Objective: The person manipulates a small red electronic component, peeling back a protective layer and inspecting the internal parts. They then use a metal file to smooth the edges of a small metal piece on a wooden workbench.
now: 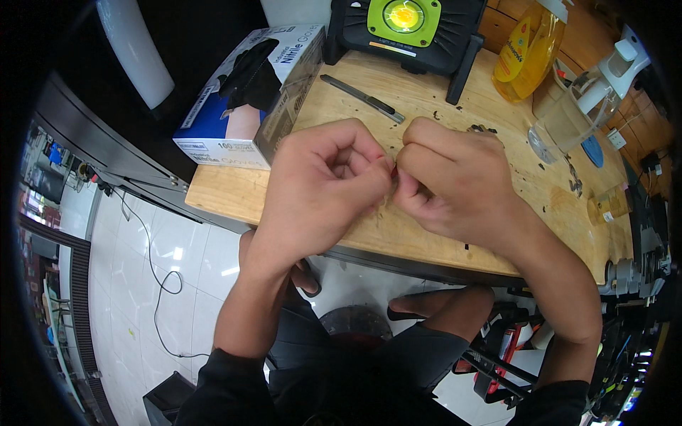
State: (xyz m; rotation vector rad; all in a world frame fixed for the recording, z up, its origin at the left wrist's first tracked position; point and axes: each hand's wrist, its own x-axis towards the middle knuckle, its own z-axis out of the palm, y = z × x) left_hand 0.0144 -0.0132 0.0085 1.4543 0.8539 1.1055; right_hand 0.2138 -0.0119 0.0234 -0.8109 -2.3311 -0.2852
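Workbench (234,188): pale wooden top, scattered with dark specks and crumbs, most of them toward the right side
Work light (405,28): black housing with a lime-green face, lamp lit, standing at the far edge of the bench
Glove box (241,106): blue and white carton of disposable gloves at the far left corner, black gloves showing through its opening
Bottles: a yellow pump bottle (522,57) and a clear spray bottle (579,106) stand at the far right, close together
Knife (362,97): slim grey utility knife lying flat between the glove box and the work light, untouched
Left hand (320,188): curled into a loose fist over the near edge of the bench, thumb and forefinger pinched shut at the tip
Right hand (447,181): curled likewise, its pinch meeting the left one so the fingertips touch
Held thing (389,177): something very small and thin, caught between the two pinches just above the wood; too small to name, only a reddish trace shows at the fingertips
Step in hand: fine two-handed work on the tiny piece, seemingly pulling or twisting it, judged from the opposed pinches
Next move calls for: a steady, close grip with both pinches kept together over the bench, since a piece this small would be lost among the crumbs if dropped
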